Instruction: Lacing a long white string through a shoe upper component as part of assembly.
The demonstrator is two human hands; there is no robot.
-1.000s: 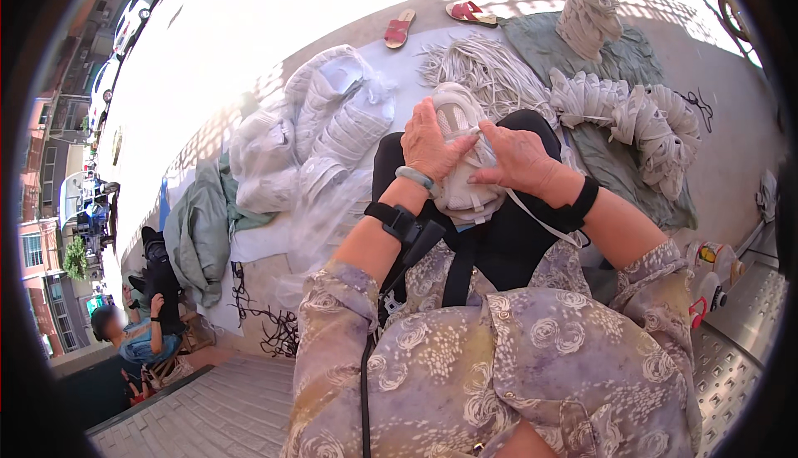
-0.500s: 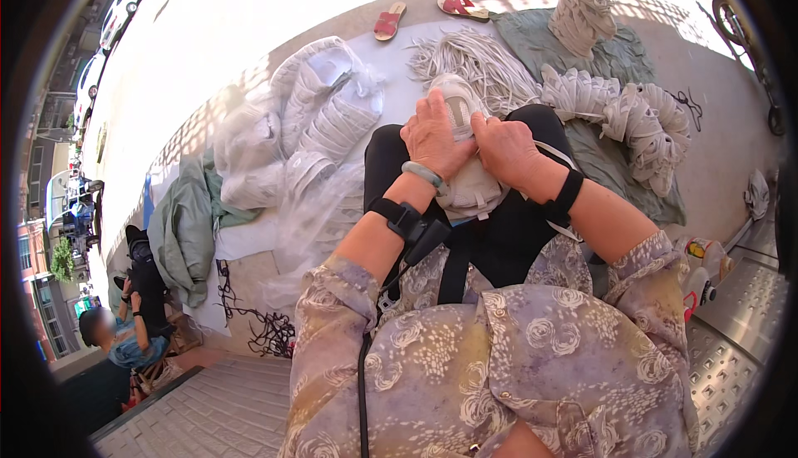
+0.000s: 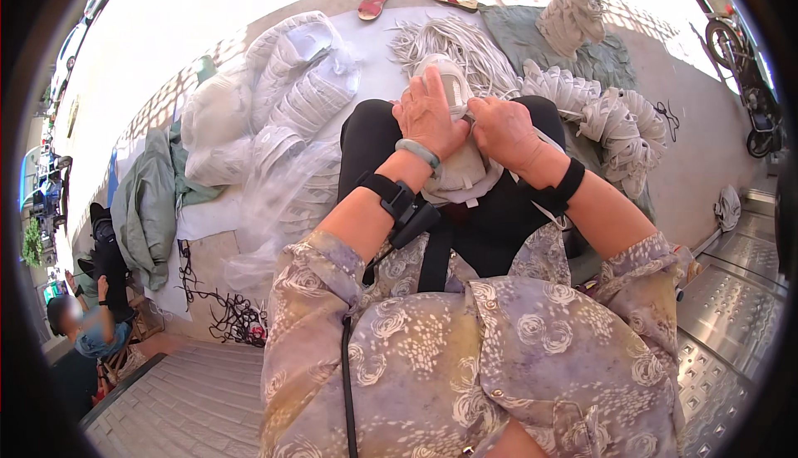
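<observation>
Holding shoe (image 3: pixel 463 173) on lap (image 3: pixel 490 238) with curled fingers of left hand (image 3: pixel 431 117); pinching lace (image 3: pixel 460 112) between narrow-set fingers of right hand (image 3: pixel 505 131), near loose laces (image 3: pixel 455 46) on white sheet (image 3: pixel 367 34).

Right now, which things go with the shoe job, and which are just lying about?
Likely part of the job:
pale shoe, under the left hand and right hand
pile of lace-like strands
row of pale shoes

Seemingly just lying about:
red sandals
tangled black cords
green cloth bundle
</observation>
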